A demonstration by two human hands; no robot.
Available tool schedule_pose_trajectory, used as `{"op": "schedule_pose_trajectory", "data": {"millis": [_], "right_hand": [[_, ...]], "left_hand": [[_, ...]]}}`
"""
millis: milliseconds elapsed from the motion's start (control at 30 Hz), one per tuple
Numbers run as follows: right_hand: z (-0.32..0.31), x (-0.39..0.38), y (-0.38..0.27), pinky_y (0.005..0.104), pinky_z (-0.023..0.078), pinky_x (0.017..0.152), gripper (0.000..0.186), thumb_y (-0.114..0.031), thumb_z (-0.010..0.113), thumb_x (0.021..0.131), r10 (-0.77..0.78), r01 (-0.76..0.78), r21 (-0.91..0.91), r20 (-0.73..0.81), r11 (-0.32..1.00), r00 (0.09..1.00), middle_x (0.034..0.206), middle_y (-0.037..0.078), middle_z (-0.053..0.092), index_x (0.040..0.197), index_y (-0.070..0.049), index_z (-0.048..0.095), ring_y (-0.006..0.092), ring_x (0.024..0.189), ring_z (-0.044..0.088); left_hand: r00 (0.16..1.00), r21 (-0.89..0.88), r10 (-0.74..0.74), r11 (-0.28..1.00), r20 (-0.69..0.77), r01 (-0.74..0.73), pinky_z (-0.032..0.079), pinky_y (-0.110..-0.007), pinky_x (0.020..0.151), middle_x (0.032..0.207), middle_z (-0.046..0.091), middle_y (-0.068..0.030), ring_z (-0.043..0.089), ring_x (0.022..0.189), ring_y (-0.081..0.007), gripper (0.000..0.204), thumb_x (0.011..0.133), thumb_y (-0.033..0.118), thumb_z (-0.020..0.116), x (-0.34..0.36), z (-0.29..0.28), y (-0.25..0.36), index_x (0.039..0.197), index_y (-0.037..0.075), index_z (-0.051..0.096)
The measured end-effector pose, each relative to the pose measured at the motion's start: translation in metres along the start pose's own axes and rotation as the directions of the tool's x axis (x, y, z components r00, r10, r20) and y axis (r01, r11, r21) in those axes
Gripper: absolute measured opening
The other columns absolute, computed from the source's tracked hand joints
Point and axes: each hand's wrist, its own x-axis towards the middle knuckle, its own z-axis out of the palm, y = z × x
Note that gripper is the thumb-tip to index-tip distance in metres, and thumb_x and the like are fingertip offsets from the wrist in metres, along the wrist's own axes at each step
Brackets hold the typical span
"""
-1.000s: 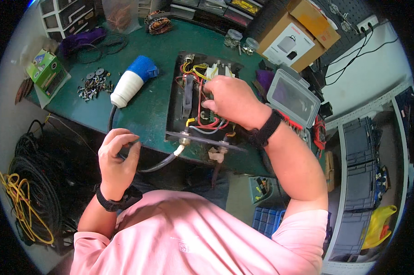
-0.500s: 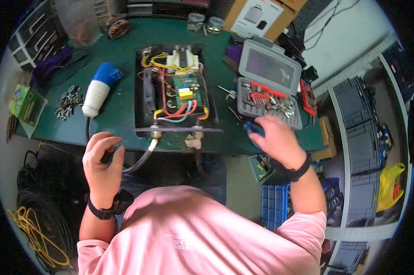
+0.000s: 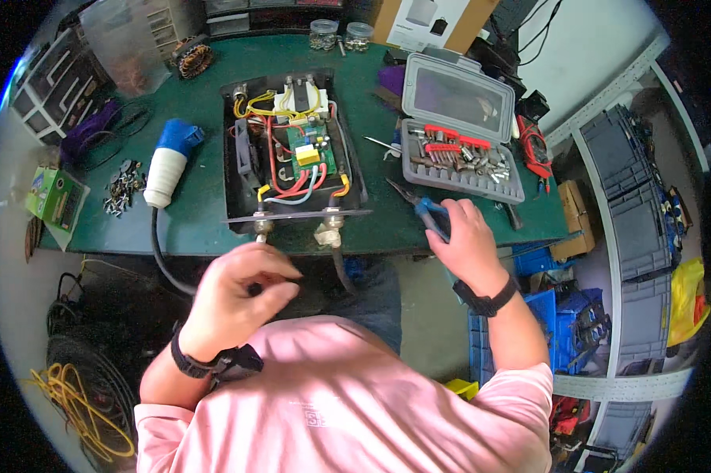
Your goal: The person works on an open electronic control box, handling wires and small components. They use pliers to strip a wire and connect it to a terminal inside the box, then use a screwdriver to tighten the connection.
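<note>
My right hand (image 3: 469, 244) is closed around the blue handles of needle-nose pliers (image 3: 432, 217), whose jaws point up and left over the green table (image 3: 213, 47). In front of the table edge hovers my left hand (image 3: 237, 296), fingers bent and thumb apart from them; I see nothing held. Just beyond it stands an open black box (image 3: 231, 177) with a green circuit board (image 3: 316, 142), a yellow component and red, yellow and blue wires. Two metal cable glands sit in its near panel; the left gland (image 3: 263, 223) is closest to my left hand, the right gland (image 3: 333, 218) has pale wrapping.
A blue-and-white industrial plug (image 3: 170, 162) with a black cable lies left, beside loose screws (image 3: 124, 188). At right are an open grey socket-set case (image 3: 462, 177) and a red multimeter (image 3: 533, 150). Two screw jars (image 3: 324, 35) stand at the back; blue crates (image 3: 540, 315) are below right.
My left hand has moved right, toward the left gland. My right hand has shifted slightly down, and the pliers now show clearly in it. The view has shifted a little.
</note>
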Motion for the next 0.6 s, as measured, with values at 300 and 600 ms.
{"op": "schedule_pose_trajectory", "data": {"millis": [300, 600], "right_hand": [[-0.052, -0.042, -0.042, 0.0264, 0.046, 0.083, 0.047, -0.014, 0.070, 0.081, 0.167, -0.248, 0.896, 0.198, 0.368, 0.966, 0.105, 0.004, 0.055, 0.123, 0.000, 0.054, 0.0110, 0.095, 0.053], [-0.059, 0.012, -0.084, 0.0426, 0.048, 0.090, 0.068, -0.016, 0.079, 0.071, -0.218, 0.224, 0.406, -0.063, 0.886, 0.974, 0.112, 0.019, 0.056, 0.129, 0.000, 0.047, 0.0385, 0.103, 0.057]], "left_hand": [[0.944, -0.379, -0.002, 0.916, 0.331, 0.135, 0.050, -0.028, 0.071, 0.086, 0.066, -0.0093, 0.059, 0.078, -0.0122, 0.039, 0.094, 0.027, 0.063, 0.031, 0.077, 0.007, 0.114, -0.007, 0.061], [0.984, -0.676, -0.147, 0.716, 0.100, 0.176, 0.043, -0.021, 0.064, 0.084, 0.058, 0.0053, 0.051, 0.071, -0.0046, 0.029, 0.100, 0.032, 0.055, 0.062, 0.111, 0.019, 0.110, 0.006, 0.061]]}}
